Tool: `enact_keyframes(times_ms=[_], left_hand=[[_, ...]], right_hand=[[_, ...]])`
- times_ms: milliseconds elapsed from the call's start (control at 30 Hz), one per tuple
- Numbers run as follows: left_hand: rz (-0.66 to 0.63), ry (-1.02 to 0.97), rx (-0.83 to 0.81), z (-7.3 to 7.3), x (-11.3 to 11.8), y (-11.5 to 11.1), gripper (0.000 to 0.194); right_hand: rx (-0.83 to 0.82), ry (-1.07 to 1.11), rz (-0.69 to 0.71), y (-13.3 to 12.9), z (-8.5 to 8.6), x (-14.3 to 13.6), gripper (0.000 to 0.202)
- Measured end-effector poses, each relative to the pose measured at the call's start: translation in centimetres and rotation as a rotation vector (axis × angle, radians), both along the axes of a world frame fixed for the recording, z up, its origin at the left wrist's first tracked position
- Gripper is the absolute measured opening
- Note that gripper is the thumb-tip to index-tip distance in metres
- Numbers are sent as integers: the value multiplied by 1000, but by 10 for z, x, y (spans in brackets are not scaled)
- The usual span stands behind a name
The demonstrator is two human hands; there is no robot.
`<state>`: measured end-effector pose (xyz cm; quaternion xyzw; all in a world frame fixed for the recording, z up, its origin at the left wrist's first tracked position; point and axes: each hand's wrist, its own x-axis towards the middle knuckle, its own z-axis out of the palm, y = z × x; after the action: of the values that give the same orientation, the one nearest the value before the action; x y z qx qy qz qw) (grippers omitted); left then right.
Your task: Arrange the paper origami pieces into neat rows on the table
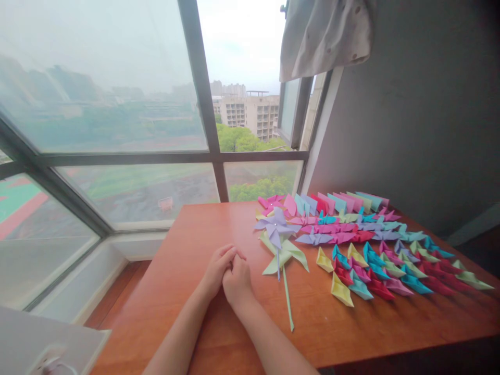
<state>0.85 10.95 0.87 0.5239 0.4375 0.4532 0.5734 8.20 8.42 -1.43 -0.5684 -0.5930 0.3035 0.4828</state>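
My left hand [219,268] and my right hand [239,276] rest clasped together on the wooden table [195,229], fingers closed against each other. No object shows in either one. Just right of them lie paper pinwheels: a lavender pinwheel [276,227] overlaps a pale green pinwheel [287,253], whose paper stick [288,302] points toward me. Behind these is a pink pinwheel [271,204]. Farther right, folded paper boats in several colours, such as a yellow boat [342,290], sit in rows. Rows of folded paper cranes [326,228] lie behind the boats.
Folded paper pieces [339,203] stand in a row at the table's back edge. A large window [136,151] with dark frames fills the left and front. A pale curtain [326,36] hangs at upper right beside a grey wall [406,114]. A white socket [54,364] shows at lower left.
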Motion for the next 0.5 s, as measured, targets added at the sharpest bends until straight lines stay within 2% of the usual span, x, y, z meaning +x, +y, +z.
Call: enact_keyframes(times_ms=[500], left_hand=[[6, -7, -6, 4, 1, -2, 26]], right_hand=[[-31, -14, -10, 0, 3, 1, 28]])
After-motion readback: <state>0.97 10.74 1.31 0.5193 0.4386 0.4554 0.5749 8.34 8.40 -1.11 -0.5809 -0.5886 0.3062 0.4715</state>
